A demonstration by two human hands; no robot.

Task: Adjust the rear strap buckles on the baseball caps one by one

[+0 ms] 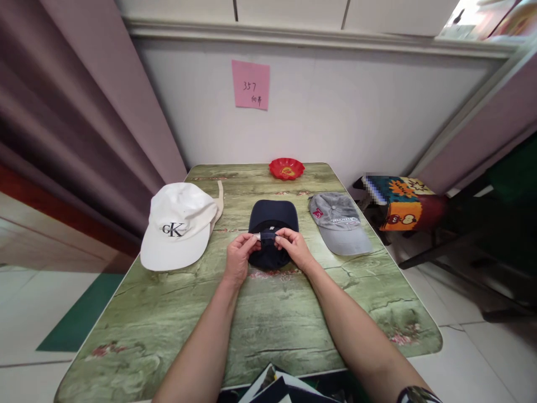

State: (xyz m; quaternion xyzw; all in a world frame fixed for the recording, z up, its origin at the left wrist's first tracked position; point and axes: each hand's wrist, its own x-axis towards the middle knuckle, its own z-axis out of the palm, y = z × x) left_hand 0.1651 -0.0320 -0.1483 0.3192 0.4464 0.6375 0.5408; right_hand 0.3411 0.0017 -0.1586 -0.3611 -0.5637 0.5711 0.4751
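A dark navy baseball cap (273, 212) lies in the middle of the table, its brim pointing away from me and its back strap toward me. My left hand (241, 254) pinches the left end of the strap, by a small pale buckle or tab. On the strap's right end, my right hand (294, 246) closes thumb and fingers. A white cap (178, 224) with a black "CK" logo sits to the left, its loose strap sticking up behind. To the right rests a grey cap (338, 218) with a red patch and white lettering.
A red scalloped dish (286, 168) stands at the back of the green wood-patterned table (289, 330). The wall behind bears a pink note (250, 85). Right of the table is a stool with a colourful cover (400, 207); a purple curtain (104, 84) hangs at left.
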